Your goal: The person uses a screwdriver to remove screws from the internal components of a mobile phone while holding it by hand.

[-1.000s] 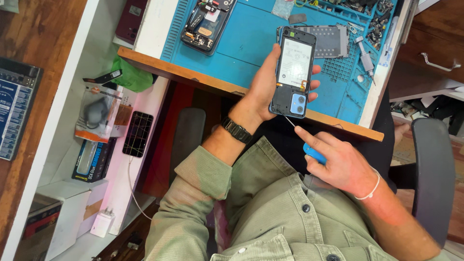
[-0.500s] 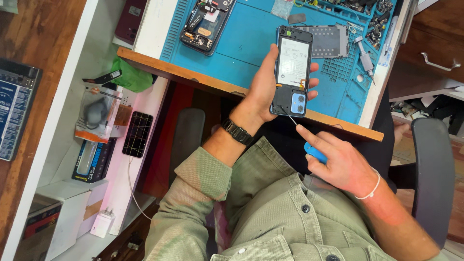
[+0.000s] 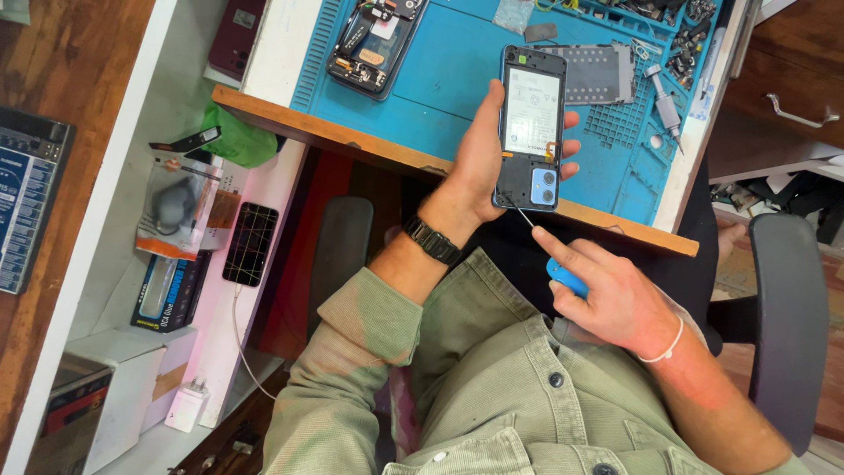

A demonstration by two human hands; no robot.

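Presently we note the left hand closed around an opened phone, back cover off, held above the blue mat on the bench. Our right hand grips a blue-handled screwdriver, its tip at the phone's lower edge. Another dismantled phone lies on the mat.

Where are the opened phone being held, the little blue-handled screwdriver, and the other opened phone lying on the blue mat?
Held phone (image 3: 530, 123): head view, on its pale battery.
Blue-handled screwdriver (image 3: 567, 277): head view, on its blue handle.
Second opened phone (image 3: 374, 40): head view, on its exposed insides.
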